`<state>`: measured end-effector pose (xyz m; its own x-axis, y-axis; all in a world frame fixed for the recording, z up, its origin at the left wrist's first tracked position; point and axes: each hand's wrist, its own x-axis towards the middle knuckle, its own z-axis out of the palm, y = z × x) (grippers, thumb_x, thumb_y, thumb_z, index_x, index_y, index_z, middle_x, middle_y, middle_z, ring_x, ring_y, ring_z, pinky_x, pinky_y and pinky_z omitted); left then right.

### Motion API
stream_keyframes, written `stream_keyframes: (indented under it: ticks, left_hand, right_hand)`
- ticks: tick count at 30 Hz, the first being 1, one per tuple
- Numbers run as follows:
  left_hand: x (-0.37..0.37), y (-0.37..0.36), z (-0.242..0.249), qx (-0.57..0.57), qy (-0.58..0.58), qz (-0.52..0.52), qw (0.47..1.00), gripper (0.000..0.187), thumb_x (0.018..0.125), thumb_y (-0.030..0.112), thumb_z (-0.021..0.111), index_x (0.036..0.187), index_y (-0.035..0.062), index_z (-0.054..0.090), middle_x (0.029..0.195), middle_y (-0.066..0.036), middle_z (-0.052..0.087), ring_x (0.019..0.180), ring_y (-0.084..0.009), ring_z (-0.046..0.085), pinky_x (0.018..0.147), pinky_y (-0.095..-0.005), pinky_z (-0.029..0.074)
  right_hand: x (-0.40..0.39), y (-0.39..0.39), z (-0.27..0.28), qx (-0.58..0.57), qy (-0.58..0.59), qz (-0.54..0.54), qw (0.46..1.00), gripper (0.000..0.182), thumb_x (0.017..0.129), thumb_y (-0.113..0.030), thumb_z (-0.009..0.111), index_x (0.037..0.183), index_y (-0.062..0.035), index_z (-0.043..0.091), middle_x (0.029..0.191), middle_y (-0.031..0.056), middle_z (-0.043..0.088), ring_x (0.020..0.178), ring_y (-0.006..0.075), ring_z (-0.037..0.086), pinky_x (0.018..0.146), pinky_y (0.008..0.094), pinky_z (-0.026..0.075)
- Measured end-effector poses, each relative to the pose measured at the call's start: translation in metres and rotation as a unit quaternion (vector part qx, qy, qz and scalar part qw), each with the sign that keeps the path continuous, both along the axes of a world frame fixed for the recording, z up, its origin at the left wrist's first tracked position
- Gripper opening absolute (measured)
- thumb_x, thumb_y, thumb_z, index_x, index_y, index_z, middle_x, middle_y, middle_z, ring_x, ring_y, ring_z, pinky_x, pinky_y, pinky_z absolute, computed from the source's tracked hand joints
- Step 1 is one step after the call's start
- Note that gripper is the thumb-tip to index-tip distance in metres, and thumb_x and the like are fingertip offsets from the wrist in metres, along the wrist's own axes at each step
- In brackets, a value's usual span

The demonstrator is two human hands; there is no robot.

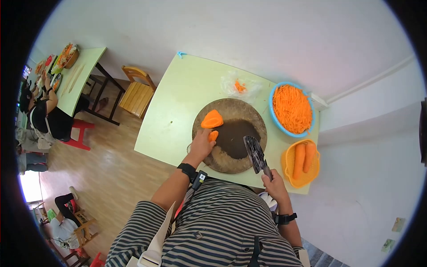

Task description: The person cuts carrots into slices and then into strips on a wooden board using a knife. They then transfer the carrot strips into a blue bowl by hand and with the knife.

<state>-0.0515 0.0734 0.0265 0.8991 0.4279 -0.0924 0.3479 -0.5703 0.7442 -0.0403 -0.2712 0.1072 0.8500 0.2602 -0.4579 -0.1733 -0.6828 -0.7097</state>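
On the pale green table (164, 102) lies a round wooden board (227, 164) with a dark wet patch. At its left edge, my left hand (201, 144) has its fingers closed on a small orange carrot piece (213, 135). Just above that hand rests a larger orange piece (212, 119). My right hand (275, 183) grips the handle of a dark cleaver (254, 153), whose wet blade reaches over the board's right edge and touches neither piece.
A blue basin (271, 111) of shredded carrot stands right of the board, above a yellow basket (288, 164) with two carrots. Behind the board lies a plastic bag (251, 87) with orange bits. A wooden chair (136, 95) stands left; people (51, 116) sit farther left.
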Motion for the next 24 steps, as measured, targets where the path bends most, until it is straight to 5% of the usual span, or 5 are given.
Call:
stream_keyframes:
  ticks: [1,11,17,19,24]
  left_hand:
    - [0.001,0.002,0.000,-0.006,-0.022,-0.036,0.999,0.045,0.082,0.012,0.076,0.123,0.0031,0.059,0.110,-0.023,0.065,0.107,-0.0409,0.063,0.091,-0.0478,0.052]
    - [0.016,0.032,-0.011,-0.036,-0.090,-0.081,0.992,0.043,0.085,0.002,0.068,0.127,0.0021,0.059,0.118,-0.028,0.064,0.109,-0.0416,0.064,0.091,-0.0471,0.053]
    - [-0.005,0.055,-0.029,-0.037,-0.152,0.036,0.987,0.047,0.086,-0.001,0.069,0.131,0.0049,0.061,0.114,-0.016,0.065,0.083,-0.0228,0.067,0.076,-0.0340,0.057]
    - [-0.018,0.058,-0.025,-0.031,-0.107,0.021,0.994,0.041,0.086,0.003,0.070,0.127,0.0038,0.064,0.111,-0.017,0.063,0.086,-0.0279,0.066,0.079,-0.0377,0.056]
    - [-0.030,0.041,-0.018,0.025,-0.030,-0.024,0.999,0.034,0.083,0.015,0.077,0.114,0.0035,0.070,0.107,-0.018,0.060,0.089,-0.0335,0.063,0.080,-0.0430,0.054]
  right_hand:
    - [-0.003,0.002,0.003,-0.010,0.022,-0.009,1.000,0.035,0.095,-0.029,0.063,0.108,0.0041,0.058,0.084,0.0176,0.063,0.079,0.0243,0.063,0.076,0.0377,0.051]
    - [-0.021,0.014,-0.003,-0.013,0.024,-0.017,0.999,0.036,0.095,-0.030,0.063,0.105,0.0041,0.058,0.083,0.0163,0.061,0.076,0.0241,0.061,0.073,0.0375,0.050]
    - [-0.026,0.021,0.005,-0.022,0.076,-0.036,0.996,0.037,0.095,-0.031,0.063,0.105,0.0043,0.057,0.083,0.0163,0.061,0.075,0.0238,0.062,0.071,0.0373,0.050]
    - [-0.027,0.019,-0.003,-0.006,-0.002,-0.011,1.000,0.036,0.095,-0.030,0.063,0.104,0.0040,0.057,0.078,0.0134,0.060,0.065,0.0209,0.060,0.063,0.0359,0.050]
    - [-0.026,0.025,0.011,0.003,0.072,-0.047,0.996,0.035,0.095,-0.030,0.063,0.103,0.0035,0.057,0.077,0.0107,0.060,0.064,0.0195,0.058,0.062,0.0356,0.049]
